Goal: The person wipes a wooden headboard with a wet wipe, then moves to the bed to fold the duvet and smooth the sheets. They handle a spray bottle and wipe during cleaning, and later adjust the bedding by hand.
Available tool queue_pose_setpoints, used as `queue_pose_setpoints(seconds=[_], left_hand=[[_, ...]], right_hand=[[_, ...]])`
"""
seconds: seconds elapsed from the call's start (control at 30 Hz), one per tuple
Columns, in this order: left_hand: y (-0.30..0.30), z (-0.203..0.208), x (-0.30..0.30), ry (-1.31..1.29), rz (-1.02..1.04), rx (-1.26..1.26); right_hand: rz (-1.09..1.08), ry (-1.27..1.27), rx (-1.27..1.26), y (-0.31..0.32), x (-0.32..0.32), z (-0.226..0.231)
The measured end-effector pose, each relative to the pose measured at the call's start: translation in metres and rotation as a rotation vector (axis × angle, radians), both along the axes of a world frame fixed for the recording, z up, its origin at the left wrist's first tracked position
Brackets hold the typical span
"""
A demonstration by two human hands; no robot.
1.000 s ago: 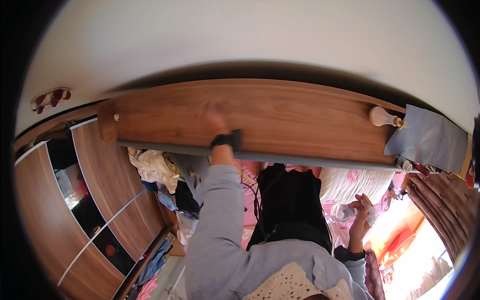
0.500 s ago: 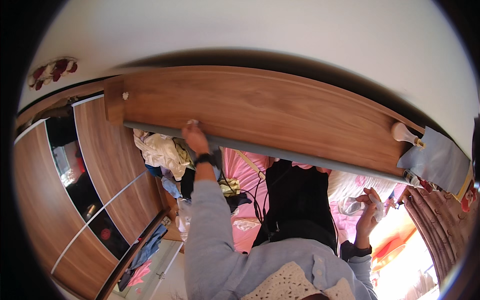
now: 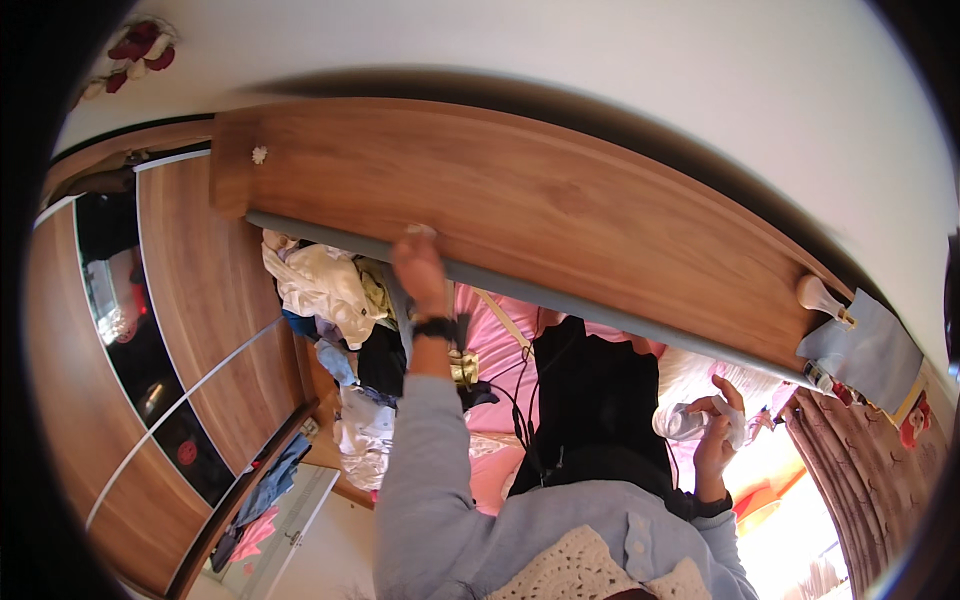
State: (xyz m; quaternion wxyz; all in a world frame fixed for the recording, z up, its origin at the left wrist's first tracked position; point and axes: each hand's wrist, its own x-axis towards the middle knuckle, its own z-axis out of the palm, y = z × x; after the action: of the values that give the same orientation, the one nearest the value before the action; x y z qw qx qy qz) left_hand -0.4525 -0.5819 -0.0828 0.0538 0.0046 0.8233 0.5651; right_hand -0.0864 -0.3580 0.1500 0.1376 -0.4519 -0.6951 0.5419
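Basically, L. hand [image 3: 418,272]: narrow, fingers curled round a small white wad [image 3: 420,231], kind unclear (blur). Wad's place: at the front part of a long wooden board [image 3: 520,190], just past its grey edging [image 3: 610,318]; can't tell if wad presses on the wood. Black wristband [image 3: 436,328] on L. wrist, grey sleeve below.

R. hand [image 3: 714,445]: raised off to the person's R., well apart from L. hand, fingers bent round a whitish translucent piece [image 3: 736,428], details blurred. Clear container [image 3: 680,421] just beside the fingers; can't tell if held too.

On board, L. end: 1 small white flower-shaped bit [image 3: 260,155]. R. end: 1 pale bulb-shaped item w/ gold-coloured neck [image 3: 818,297], lying next to a grey sheet [image 3: 868,345].

Below board, L.: heap of clothes, incl. cream garment [image 3: 322,290] & black garment [image 3: 383,362]. Centre: pink bedding [image 3: 492,325], dark cables [image 3: 518,420] nr. the person's black lower clothing [image 3: 600,400].

Surroundings: wood-fronted wardrobe w/ dark glossy panels [image 3: 190,300], far L.; red-&-white flower décor [image 3: 142,45] on wall, upper L.; brownish curtain [image 3: 840,470], lower R., by bright light.
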Motion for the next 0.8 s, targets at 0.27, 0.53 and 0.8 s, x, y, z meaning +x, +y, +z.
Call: queue_pose_setpoints(seconds=[0.27, 0.53, 0.8], left_hand=[[0.114, -0.006, 0.148, 0.419, -0.732, -0.388], [-0.075, -0.032, -0.146, 0.427, -0.206, -0.906], [0.088, -0.06, -0.161, 0.823, -0.171, -0.778]], right_hand=[[0.034, 0.043, 0.051, -0.011, -0.012, -0.005], [-0.064, 0.026, 0.007, -0.008, -0.011, -0.01], [-0.186, 0.003, -0.052, -0.002, 0.022, -0.005]])
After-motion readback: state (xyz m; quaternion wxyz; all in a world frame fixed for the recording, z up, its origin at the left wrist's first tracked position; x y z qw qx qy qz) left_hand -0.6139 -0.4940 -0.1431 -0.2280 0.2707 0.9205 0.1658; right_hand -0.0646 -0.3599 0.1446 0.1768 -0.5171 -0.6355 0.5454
